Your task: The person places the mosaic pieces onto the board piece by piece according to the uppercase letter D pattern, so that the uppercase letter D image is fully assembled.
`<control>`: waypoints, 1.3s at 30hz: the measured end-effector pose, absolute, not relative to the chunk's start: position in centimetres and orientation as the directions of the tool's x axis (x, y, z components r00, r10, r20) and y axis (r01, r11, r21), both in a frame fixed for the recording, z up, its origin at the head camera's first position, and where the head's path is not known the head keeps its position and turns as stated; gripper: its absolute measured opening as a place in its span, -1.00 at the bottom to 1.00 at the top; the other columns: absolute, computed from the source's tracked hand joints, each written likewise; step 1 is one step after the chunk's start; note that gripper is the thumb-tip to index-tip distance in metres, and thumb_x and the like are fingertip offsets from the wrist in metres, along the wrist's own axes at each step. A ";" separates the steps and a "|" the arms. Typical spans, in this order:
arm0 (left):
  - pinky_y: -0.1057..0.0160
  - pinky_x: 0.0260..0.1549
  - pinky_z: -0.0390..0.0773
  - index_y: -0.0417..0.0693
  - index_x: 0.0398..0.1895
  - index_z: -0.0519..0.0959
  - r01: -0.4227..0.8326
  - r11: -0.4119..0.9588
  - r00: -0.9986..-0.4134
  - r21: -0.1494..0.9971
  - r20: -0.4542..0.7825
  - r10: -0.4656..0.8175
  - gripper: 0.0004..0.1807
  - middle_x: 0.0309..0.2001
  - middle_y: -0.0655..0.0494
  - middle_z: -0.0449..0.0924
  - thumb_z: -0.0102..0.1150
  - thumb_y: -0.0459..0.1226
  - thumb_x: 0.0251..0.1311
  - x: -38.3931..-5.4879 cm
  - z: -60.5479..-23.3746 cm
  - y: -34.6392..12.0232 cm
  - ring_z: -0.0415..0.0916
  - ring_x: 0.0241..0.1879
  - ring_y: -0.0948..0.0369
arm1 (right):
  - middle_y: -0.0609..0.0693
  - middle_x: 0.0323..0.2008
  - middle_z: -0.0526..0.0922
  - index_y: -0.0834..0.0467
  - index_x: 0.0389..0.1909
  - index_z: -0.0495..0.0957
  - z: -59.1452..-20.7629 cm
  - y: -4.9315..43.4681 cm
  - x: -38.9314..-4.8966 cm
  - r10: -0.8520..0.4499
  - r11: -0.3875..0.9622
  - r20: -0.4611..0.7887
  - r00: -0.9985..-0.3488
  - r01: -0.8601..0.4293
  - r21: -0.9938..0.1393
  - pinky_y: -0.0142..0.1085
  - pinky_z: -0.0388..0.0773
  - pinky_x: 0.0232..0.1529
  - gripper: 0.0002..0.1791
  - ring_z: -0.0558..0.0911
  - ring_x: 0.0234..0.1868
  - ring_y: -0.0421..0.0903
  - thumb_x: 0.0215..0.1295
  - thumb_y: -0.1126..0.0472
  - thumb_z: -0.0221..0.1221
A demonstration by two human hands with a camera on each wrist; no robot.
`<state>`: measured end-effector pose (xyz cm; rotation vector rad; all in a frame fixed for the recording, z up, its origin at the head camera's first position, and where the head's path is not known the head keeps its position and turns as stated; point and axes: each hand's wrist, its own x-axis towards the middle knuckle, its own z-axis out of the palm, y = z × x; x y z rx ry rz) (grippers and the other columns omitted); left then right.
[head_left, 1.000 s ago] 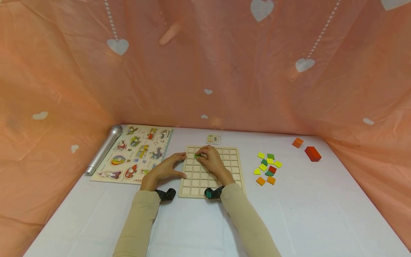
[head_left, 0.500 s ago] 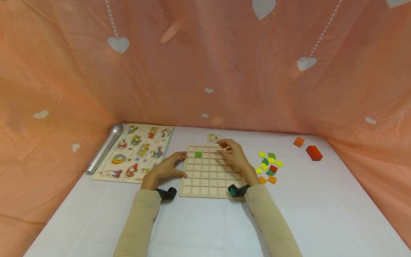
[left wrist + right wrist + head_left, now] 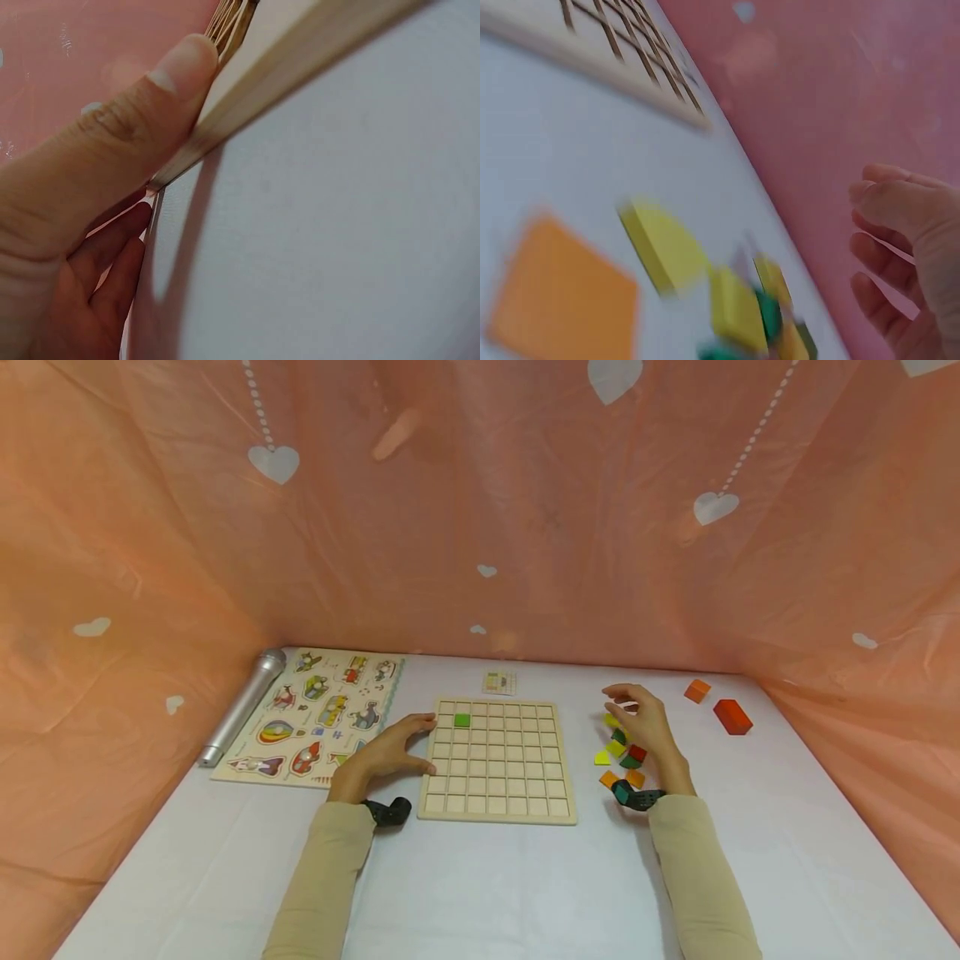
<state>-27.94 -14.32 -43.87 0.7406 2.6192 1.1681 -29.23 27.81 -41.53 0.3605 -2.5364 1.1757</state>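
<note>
A wooden grid board (image 3: 498, 768) lies in the middle of the table, with one green square tile (image 3: 462, 721) in a cell near its upper left. My left hand (image 3: 387, 752) rests along the board's left edge; in the left wrist view its thumb (image 3: 135, 120) touches the wooden rim. Over the loose tiles at the right hovers my right hand (image 3: 643, 723), fingers loosely bent and nothing between them. Beneath it lie yellow, green, red and orange tiles, partly hidden by the hand. The right wrist view shows a yellow tile (image 3: 660, 244) and an orange tile (image 3: 566, 292) close by.
A picture puzzle board (image 3: 311, 718) lies at the left, with a silver microphone (image 3: 246, 706) along its outer edge. Behind the grid board is a small pattern card (image 3: 498, 682). An orange block (image 3: 697, 691) and a red block (image 3: 732, 717) stand at the far right.
My right hand has let go of the green tile, left it in the grid and moved right to above the loose tiles. The left hand has stayed at the board's edge.
</note>
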 end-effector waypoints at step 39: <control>-0.05 0.35 0.02 -0.40 0.25 0.28 0.438 0.616 -0.820 0.655 0.010 0.572 -0.15 0.37 -0.23 0.11 0.45 -0.22 -0.10 -28.4 -42.8 -14.5 -0.03 0.38 -0.14 | 0.26 -0.08 0.53 0.36 -0.01 0.52 -41.5 27.8 -29.8 -0.178 0.707 0.322 -0.930 -0.348 -0.615 0.05 0.51 -0.01 -0.69 0.51 -0.05 0.16 0.22 0.38 0.17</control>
